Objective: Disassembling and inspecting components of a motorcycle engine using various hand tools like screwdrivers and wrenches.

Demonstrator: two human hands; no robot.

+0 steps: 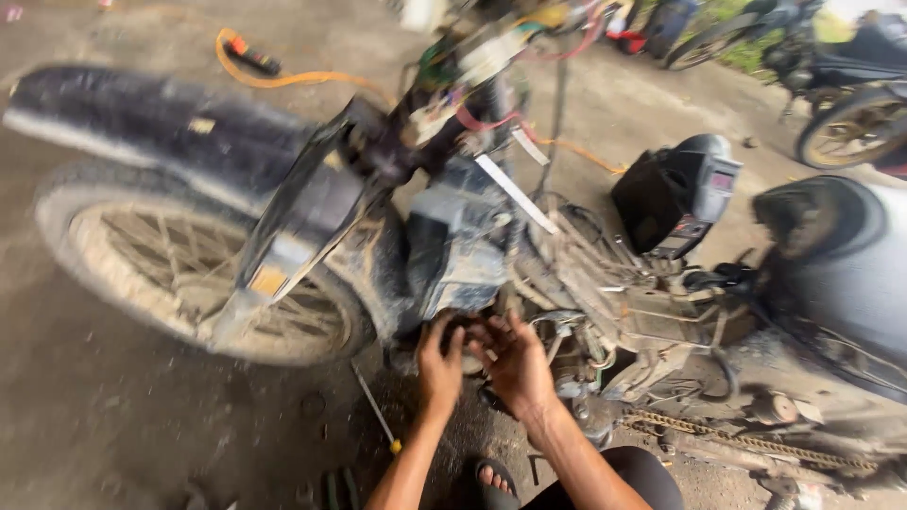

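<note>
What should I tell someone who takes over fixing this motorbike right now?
Left hand: fingers on a dark part low on the engine; grip unclear.
Right hand: open, fingers spread, beside it at the same spot.
The motorbike stands stripped, covers off, wires bare, chain exposed.
A screwdriver lies on the ground by the front wheel.
The part is not yet off.

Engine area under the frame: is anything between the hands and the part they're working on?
Nothing visible. Both the left hand and right hand already have their fingers on the dark engine part low on the motorcycle; what they grip is too blurred to identify.
</note>
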